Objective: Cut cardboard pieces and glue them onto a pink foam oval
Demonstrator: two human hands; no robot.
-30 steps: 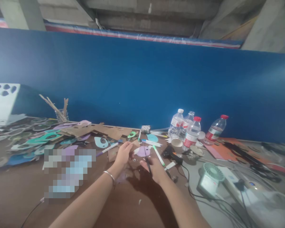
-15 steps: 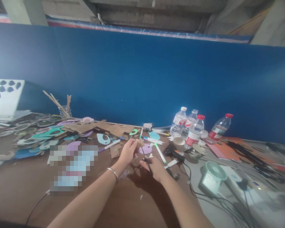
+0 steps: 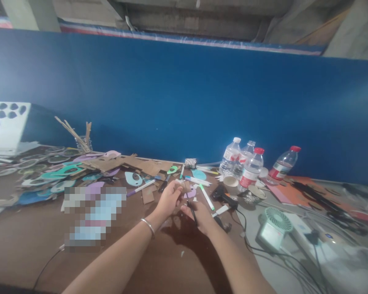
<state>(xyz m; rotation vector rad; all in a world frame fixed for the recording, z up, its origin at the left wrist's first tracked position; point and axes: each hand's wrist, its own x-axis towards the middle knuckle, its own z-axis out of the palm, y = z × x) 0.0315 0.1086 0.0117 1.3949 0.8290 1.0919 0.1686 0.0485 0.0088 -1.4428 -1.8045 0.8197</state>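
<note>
Head view: cardboard piece point(image 3: 186, 187), small, above the middle of the brown table point(image 3: 159, 271), pinched in the fingers of the left hand point(image 3: 171, 199). Scissors point(image 3: 191, 210), dark, gripped in the right hand point(image 3: 201, 217), blades pointing toward the cardboard; whether they touch it cannot be told. Beyond the hands: purple cutout point(image 3: 192, 192), partly hidden by the cardboard. Close right: marker with green ends point(image 3: 206, 197); black glue gun point(image 3: 221, 195), its cord trailing right. Close left: cardboard scrap point(image 3: 148, 195); marker with purple end point(image 3: 141, 188); pale-blue cutout point(image 3: 133, 178). Farther right: four plastic bottles, the nearest red-capped bottle point(image 3: 250, 169) upright; green handheld fan point(image 3: 276, 228). Far left: heaped cutouts point(image 3: 61, 171), overlapping.
</note>
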